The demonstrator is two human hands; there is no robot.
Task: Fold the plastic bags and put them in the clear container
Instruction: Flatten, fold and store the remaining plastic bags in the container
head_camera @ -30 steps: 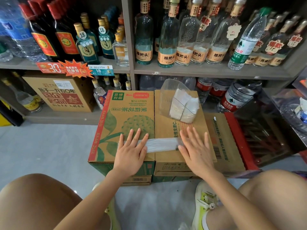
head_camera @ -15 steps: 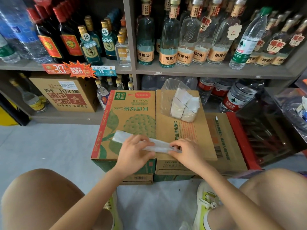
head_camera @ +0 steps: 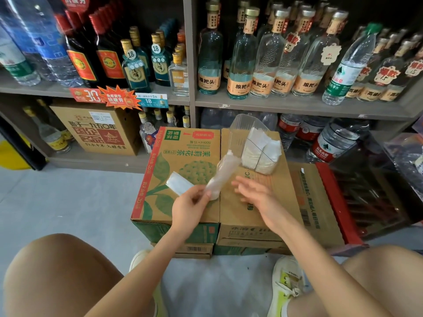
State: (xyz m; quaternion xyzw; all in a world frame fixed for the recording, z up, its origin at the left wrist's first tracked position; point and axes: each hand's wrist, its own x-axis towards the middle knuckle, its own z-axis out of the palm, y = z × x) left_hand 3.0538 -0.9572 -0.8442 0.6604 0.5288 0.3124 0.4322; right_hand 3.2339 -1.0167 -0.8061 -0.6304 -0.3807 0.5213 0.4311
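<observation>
A long, narrow folded strip of translucent white plastic bag (head_camera: 223, 172) is lifted above the cardboard boxes, bent in a V. My left hand (head_camera: 190, 204) pinches it near the bend; one end sticks out left, the other swings up toward the container, blurred. My right hand (head_camera: 254, 193) hovers beside it with fingers spread and relaxed, holding nothing. The clear container (head_camera: 238, 131) stands at the far side of the right box and holds two folded white bags (head_camera: 261, 152) standing on edge.
Two cardboard boxes serve as the work surface: a green-printed one (head_camera: 160, 175) and a plain one (head_camera: 274, 202). Behind them, shelves (head_camera: 297, 106) carry glass and water bottles. A red crate (head_camera: 338, 202) stands at the right. My knees and shoes are in the foreground.
The strip lay flat under both palms, then both hands gripped it. Now my left hand has lifted it, the right end swings up toward the container, and my right hand has let go.
</observation>
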